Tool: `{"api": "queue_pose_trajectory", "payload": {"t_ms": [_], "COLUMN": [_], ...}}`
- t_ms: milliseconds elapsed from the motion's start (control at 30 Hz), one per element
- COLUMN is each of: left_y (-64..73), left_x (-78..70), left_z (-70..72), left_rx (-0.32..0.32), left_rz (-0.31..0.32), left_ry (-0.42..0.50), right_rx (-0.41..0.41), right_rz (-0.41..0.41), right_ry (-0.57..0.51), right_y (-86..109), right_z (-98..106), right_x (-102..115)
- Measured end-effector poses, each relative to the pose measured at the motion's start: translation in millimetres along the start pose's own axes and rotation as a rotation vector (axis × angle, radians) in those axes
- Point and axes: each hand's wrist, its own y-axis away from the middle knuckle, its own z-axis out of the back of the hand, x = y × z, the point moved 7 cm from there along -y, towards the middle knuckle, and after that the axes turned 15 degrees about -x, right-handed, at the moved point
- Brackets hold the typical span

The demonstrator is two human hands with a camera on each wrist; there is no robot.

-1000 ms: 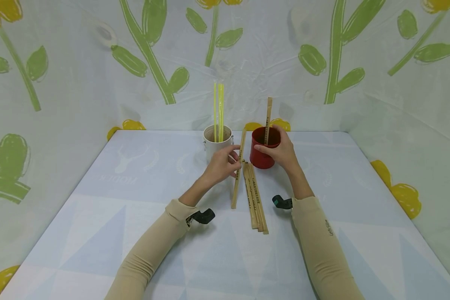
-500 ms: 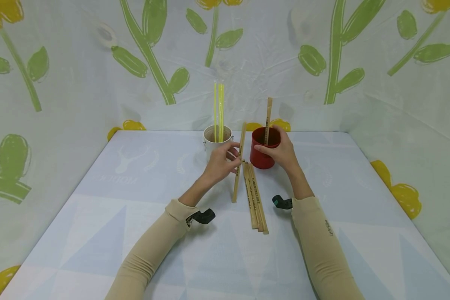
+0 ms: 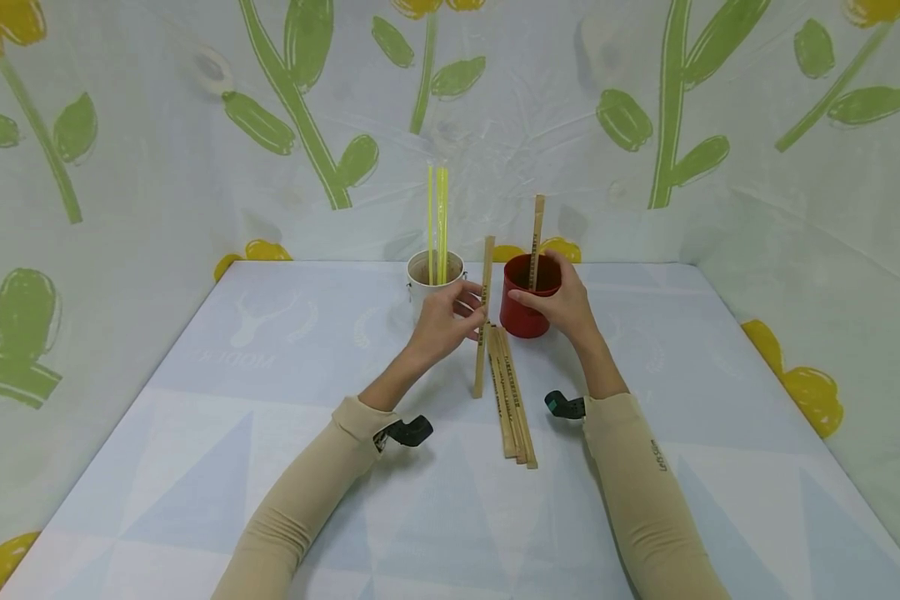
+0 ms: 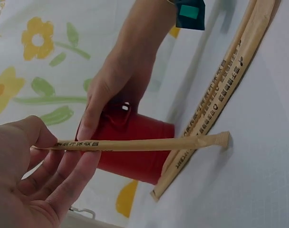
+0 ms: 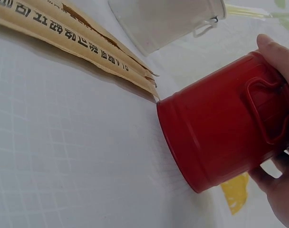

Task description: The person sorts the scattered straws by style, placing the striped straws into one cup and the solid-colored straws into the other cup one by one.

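My left hand point(image 3: 444, 320) pinches a straw in a brown printed paper wrapper point(image 3: 482, 358) between thumb and fingers. The straw stands nearly upright above the table, left of the red bucket point(image 3: 521, 317). Around that bucket's rim my right hand point(image 3: 565, 300) grips from the right side; in the right wrist view its handle loop point(image 5: 258, 111) shows below the fingers. One wrapped straw point(image 3: 537, 225) leans inside the red bucket. Several more paper-wrapped straws point(image 3: 512, 400) lie in a loose bunch on the table, just in front of the buckets.
A white bucket point(image 3: 416, 293) stands left of the red one, holding several yellow straws point(image 3: 442, 217). Behind both rises a flower-printed curtain point(image 3: 525, 133), meeting the table's far edge. Small black devices point(image 3: 408, 431) sit at the wrists.
My left hand has raised the wrapped straw and brought it slightly right, turning it closer to upright. The right hand and the red bucket have stayed in place.
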Motion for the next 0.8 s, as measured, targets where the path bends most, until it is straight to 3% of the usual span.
{"api": "queue_pose_trajectory", "payload": {"t_ms": [400,800], "left_y": [-8.3,-40.2], "left_x": [-4.5,-46.3], "left_z": [-2.5,0.4], "left_rx": [-0.023,-0.078], "left_rz": [-0.021,-0.127], "left_ry": [-0.011,0.023], "right_rx": [0.005,0.009], "right_rz": [0.002,-0.003], "right_ry": [-0.016,-0.028], "right_y": [-0.1,0.8], "right_z": [-0.8,-0.1], "right_x": [-1.0,1.2]}}
